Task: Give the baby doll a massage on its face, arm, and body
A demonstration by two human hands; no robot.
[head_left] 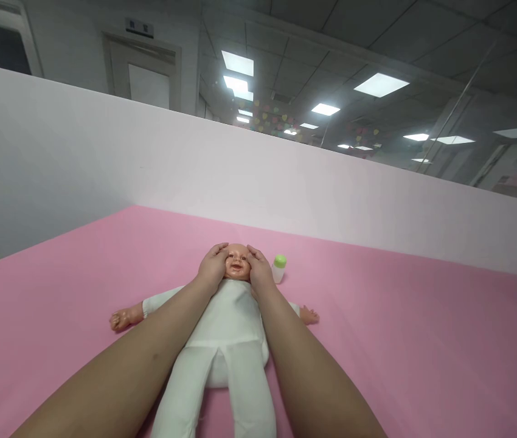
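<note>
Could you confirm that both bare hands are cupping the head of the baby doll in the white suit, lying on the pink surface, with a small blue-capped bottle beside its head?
Not quite: the head view shows the small bottle has a green cap, not blue. The rest holds: the left hand and the right hand cup the head of the baby doll in the white suit, which lies on the pink surface.

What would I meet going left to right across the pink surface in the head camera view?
Doll's outstretched hand → left hand → doll's face → right hand → small bottle with green cap → doll's other hand.
</note>
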